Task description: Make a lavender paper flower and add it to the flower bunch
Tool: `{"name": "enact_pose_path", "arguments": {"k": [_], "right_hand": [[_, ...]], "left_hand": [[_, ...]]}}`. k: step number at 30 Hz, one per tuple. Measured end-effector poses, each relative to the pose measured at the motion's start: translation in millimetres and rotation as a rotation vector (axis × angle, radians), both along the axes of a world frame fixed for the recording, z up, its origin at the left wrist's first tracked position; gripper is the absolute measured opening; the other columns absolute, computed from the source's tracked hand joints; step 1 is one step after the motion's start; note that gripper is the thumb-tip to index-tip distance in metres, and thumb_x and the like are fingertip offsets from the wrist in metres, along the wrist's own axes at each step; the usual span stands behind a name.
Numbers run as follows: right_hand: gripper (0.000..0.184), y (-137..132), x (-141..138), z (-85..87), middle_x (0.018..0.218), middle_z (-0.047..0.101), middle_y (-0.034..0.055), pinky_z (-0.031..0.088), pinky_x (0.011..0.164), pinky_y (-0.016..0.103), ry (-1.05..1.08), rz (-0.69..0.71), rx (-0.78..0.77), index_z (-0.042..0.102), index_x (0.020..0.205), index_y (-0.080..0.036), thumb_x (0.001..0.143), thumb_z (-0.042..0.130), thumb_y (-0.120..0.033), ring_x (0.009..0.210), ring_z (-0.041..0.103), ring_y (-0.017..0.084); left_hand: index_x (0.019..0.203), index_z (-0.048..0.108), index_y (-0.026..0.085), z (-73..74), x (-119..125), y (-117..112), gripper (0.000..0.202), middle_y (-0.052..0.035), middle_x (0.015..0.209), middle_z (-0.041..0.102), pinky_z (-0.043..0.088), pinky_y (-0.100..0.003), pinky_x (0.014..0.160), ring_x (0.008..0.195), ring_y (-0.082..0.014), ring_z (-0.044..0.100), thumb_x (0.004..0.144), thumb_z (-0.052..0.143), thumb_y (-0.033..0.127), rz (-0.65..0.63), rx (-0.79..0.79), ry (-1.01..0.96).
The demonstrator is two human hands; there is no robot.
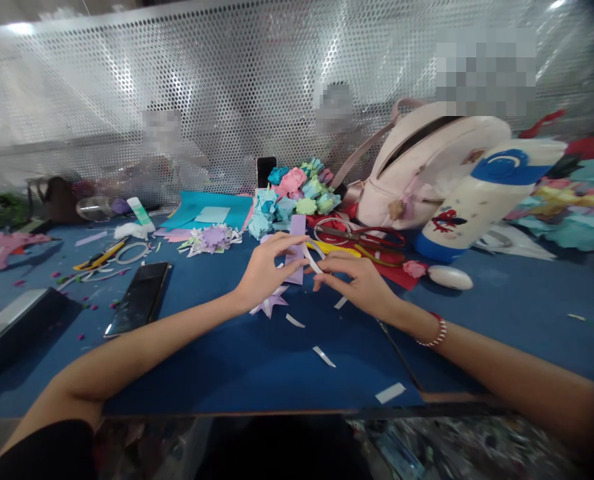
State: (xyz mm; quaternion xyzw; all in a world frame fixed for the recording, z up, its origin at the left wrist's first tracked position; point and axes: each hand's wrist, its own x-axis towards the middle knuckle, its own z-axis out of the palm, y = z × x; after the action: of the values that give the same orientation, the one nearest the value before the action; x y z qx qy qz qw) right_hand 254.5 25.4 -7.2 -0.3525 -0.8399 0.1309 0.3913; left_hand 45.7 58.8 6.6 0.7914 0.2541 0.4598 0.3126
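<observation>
Reaches across the blue counter (201, 390), in front of a pale backpack (417, 177). Holds left hand (263, 270) and right hand (361, 281) close together, in narrow pinches. Grips a curved white paper strip (311, 257) between them, above the counter, beyond small white scraps (324, 357).

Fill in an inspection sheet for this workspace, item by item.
Surface: blue tabletop, with white paper scraps near the front edge.
Job's things: white paper strip between the hands; lilac paper star on the tabletop.
Clutter: black phone, yellow cutter, white bottle tilted against a pale bag.
Grippers: bare hands; right hand appears to pinch the strip's lower end; left hand has fingertips by its upper end, grip unclear.
Cables: thin white coil beside the cutter; cannot tell whether it is a cable.
Surroundings: perforated metal screen behind; jumbled litter below the front edge.
</observation>
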Motion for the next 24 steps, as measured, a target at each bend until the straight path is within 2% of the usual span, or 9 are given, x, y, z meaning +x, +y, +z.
{"name": "enact_pose_path", "arguments": {"k": [5,10,16,21,24], "right_hand": [[0.031,-2,-1,-1.8,0.079,0.071,0.0041,0.048,0.074,0.030,0.012,0.003,0.039,0.071,0.076,-0.021,0.097,0.055,-0.036,0.076,0.065,0.018],[0.028,-4,-4,-3.2,0.077,0.070,0.0033,0.048,0.071,0.029,0.015,-0.016,0.063,0.072,0.078,-0.021,0.097,0.055,-0.034,0.073,0.064,0.017],[0.024,-4,-5,-6.8,0.076,0.071,0.0030,0.047,0.073,0.030,-0.017,-0.056,0.098,0.073,0.078,-0.021,0.095,0.058,-0.030,0.074,0.063,0.018],[0.025,-3,-5,-9.0,0.079,0.073,0.0030,0.048,0.073,0.031,-0.015,-0.094,0.090,0.073,0.077,-0.022,0.095,0.058,-0.030,0.075,0.064,0.019],[0.024,-4,-6,-7.3,0.080,0.073,0.0027,0.048,0.072,0.031,-0.005,-0.087,0.083,0.073,0.078,-0.022,0.095,0.058,-0.030,0.075,0.064,0.018]], "left_hand": [[0.112,0.069,0.020,-0.6,2,-5,0.031,-0.0080,0.112,0.067,0.055,-0.040,0.097,0.103,-0.0203,0.066,0.082,0.074,0.021,-0.021,-0.040,-0.108],[0.101,0.067,0.016,-2.8,4,-11,0.019,-0.0121,0.118,0.070,0.054,-0.040,0.098,0.110,-0.0225,0.066,0.082,0.073,0.019,-0.017,-0.068,-0.179],[0.097,0.071,0.017,-3.2,5,-12,0.015,-0.0110,0.116,0.069,0.054,-0.041,0.099,0.109,-0.0212,0.066,0.083,0.072,0.020,-0.007,-0.039,-0.185],[0.085,0.073,0.018,-2.7,4,-11,0.003,-0.0090,0.109,0.068,0.056,-0.041,0.095,0.108,-0.0212,0.065,0.082,0.073,0.020,0.024,-0.037,-0.190],[0.089,0.074,0.019,-1.8,4,-12,0.006,-0.0079,0.107,0.068,0.056,-0.040,0.096,0.105,-0.0200,0.066,0.083,0.072,0.020,0.025,-0.034,-0.189]]}}
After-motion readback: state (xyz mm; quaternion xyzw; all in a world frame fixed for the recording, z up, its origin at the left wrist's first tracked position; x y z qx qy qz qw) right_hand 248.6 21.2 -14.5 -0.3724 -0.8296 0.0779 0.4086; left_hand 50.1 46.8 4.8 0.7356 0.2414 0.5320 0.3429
